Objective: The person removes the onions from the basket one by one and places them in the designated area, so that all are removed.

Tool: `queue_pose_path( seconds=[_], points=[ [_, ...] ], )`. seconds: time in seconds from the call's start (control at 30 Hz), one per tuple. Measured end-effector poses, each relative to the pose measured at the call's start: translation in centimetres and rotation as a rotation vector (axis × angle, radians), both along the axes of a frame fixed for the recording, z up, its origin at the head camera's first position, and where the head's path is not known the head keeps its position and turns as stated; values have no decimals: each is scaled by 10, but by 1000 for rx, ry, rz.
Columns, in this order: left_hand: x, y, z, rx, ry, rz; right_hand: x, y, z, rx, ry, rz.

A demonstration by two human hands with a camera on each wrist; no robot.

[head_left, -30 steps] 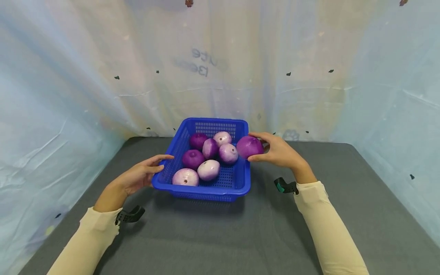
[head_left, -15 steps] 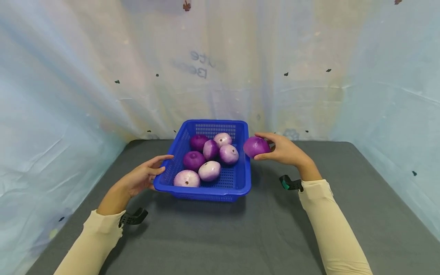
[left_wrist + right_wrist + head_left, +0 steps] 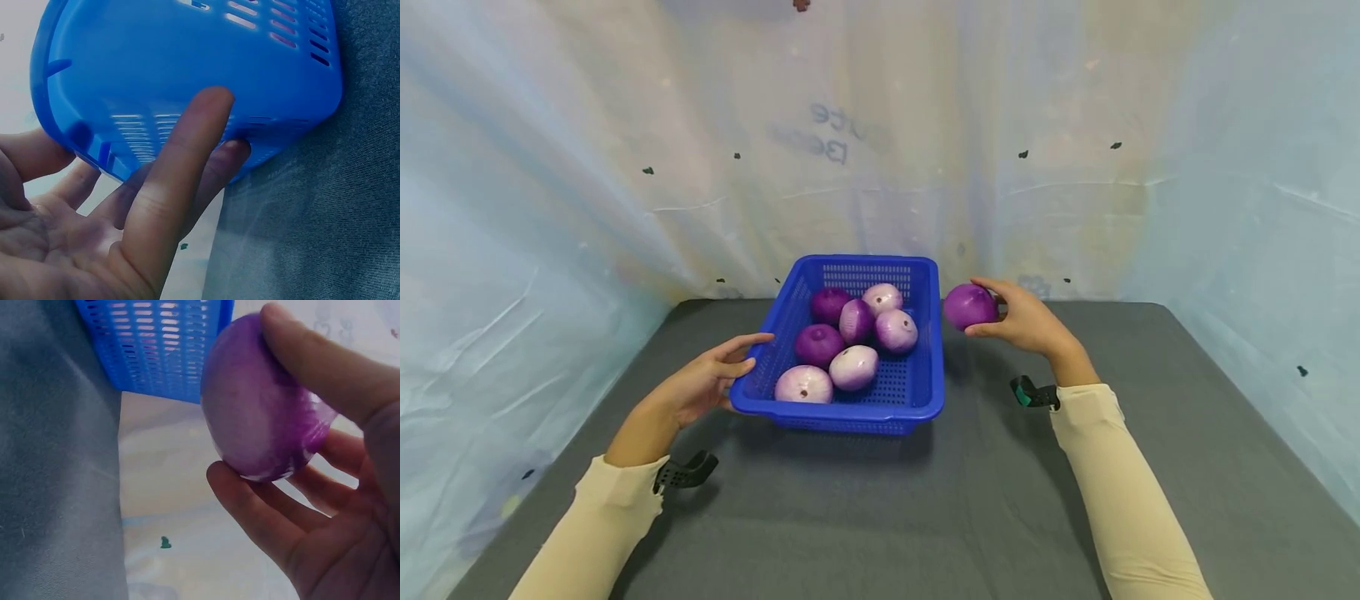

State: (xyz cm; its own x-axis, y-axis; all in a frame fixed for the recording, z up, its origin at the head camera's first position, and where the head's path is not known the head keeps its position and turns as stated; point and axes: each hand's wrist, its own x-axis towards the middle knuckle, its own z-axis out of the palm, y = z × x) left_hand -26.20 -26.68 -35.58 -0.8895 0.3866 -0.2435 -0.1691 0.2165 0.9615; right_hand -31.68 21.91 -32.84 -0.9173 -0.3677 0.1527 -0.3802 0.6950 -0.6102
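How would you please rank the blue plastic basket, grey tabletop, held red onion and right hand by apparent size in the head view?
Largest to smallest:
1. Grey tabletop
2. Blue plastic basket
3. Right hand
4. Held red onion, clearly smaller than the hand

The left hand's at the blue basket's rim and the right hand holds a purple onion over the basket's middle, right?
Not over the middle: the head view shows the right hand holding the purple onion outside the blue basket, off its right side. The rest fits.
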Motion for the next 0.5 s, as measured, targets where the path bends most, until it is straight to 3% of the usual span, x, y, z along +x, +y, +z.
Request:
queue_pose_path(
  seconds=[0.37,0.5],
  points=[
    [1,1,3,-2,-3,-5,-12,10,-15,17,-28,1],
    [4,7,5,-79,33,21,-13,12,-19,14,-52,-18]
  ],
)
